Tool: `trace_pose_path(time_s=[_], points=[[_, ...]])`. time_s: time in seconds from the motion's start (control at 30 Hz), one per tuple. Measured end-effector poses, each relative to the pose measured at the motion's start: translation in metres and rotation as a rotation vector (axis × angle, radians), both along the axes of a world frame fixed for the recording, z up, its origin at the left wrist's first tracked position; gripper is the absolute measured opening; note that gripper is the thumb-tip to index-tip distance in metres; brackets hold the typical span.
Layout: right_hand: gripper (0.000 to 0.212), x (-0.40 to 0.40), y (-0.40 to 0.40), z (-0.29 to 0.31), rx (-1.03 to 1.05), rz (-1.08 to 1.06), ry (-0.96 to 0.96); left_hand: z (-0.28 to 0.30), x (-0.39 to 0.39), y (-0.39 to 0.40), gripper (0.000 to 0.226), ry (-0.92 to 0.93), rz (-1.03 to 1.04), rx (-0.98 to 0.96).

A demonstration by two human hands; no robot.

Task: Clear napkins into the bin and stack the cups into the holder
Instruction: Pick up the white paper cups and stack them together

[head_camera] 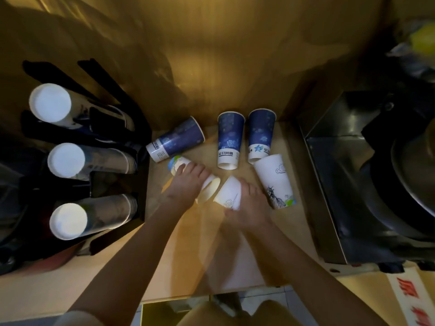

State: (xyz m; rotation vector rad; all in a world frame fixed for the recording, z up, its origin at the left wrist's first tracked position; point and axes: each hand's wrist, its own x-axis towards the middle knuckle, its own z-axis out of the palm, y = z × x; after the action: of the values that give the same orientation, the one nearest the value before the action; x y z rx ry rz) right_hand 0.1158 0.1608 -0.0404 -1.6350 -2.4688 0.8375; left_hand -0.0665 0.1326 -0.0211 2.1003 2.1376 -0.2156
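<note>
My left hand (188, 180) grips a white paper cup (208, 188) lying on its side, its open mouth facing me. My right hand (249, 205) holds a second white cup (229, 192) just to the right, the two cups' rims nearly touching. Three blue cups lie on the wooden counter behind: one tipped left (176, 140), two side by side (229, 140) (261, 135). A tall white cup with a drawing (275, 182) lies at the right. The black cup holder (98, 182) at the left carries three stacks of upturned cups (68, 161).
A steel machine housing (329, 184) with a black round part fills the right side. A wooden wall rises behind the cups. The counter's front edge (211, 292) is close to my body, with tiled floor below. No napkins or bin are visible.
</note>
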Motion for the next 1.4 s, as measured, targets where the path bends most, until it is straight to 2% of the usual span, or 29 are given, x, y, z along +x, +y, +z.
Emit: trace_pose_path(time_s=[0.13, 0.23, 0.3, 0.4, 0.5, 0.53, 0.63, 0.73, 0.8, 0.87, 1.07, 1.2, 1.3, 1.37, 1.4], points=[[0.08, 0.008, 0.0, 0.007, -0.229, -0.249, 0.132, 0.011, 0.007, -0.014, 0.06, -0.052, 0.05, -0.11], [0.081, 0.013, 0.01, 0.016, -0.375, -0.375, 0.245, 0.021, 0.005, -0.024, 0.083, -0.209, 0.18, -0.161], [0.075, 0.013, 0.019, 0.029, -0.437, -0.449, 0.392, 0.028, 0.005, -0.033, 0.093, -0.431, 0.305, -0.087], [0.066, 0.008, 0.033, 0.062, -0.488, -0.472, 0.618, 0.034, 0.014, -0.046, 0.088, -0.784, 0.519, 0.129], [0.03, -0.001, 0.038, 0.101, -0.446, -0.344, 0.808, 0.027, 0.029, -0.055, 0.092, -0.946, 0.573, 0.296], [0.025, -0.004, 0.037, 0.113, -0.438, -0.31, 0.876, 0.023, 0.034, -0.056, 0.094, -0.971, 0.576, 0.336], [0.028, -0.015, 0.029, 0.135, -0.441, -0.23, 1.041, 0.011, 0.044, -0.059, 0.087, -0.999, 0.656, 0.346], [0.063, -0.022, 0.019, 0.129, -0.376, -0.183, 1.093, 0.007, 0.047, -0.059, 0.08, -1.015, 0.681, 0.35], [0.09, -0.025, 0.008, 0.118, -0.283, -0.139, 1.062, 0.008, 0.047, -0.059, 0.079, -1.029, 0.699, 0.348], [0.102, -0.025, 0.0, 0.102, -0.155, -0.076, 0.934, 0.009, 0.046, -0.059, 0.08, -1.037, 0.705, 0.339], [0.093, -0.019, -0.01, 0.064, -0.01, 0.105, 0.497, 0.013, 0.046, -0.058, 0.086, -1.02, 0.689, 0.326], [0.092, -0.011, -0.01, 0.051, 0.05, 0.176, 0.429, 0.015, 0.049, -0.058, 0.083, -1.023, 0.7, 0.326], [0.097, -0.003, -0.007, 0.045, 0.138, 0.324, 0.263, 0.013, 0.049, -0.058, 0.079, -1.02, 0.703, 0.325], [0.093, 0.001, 0.0, 0.053, 0.079, 0.365, 0.222, 0.012, 0.049, -0.057, 0.079, -1.02, 0.715, 0.315], [0.084, 0.004, 0.004, 0.059, 0.01, 0.343, 0.254, 0.013, 0.049, -0.057, 0.08, -1.021, 0.722, 0.311]])
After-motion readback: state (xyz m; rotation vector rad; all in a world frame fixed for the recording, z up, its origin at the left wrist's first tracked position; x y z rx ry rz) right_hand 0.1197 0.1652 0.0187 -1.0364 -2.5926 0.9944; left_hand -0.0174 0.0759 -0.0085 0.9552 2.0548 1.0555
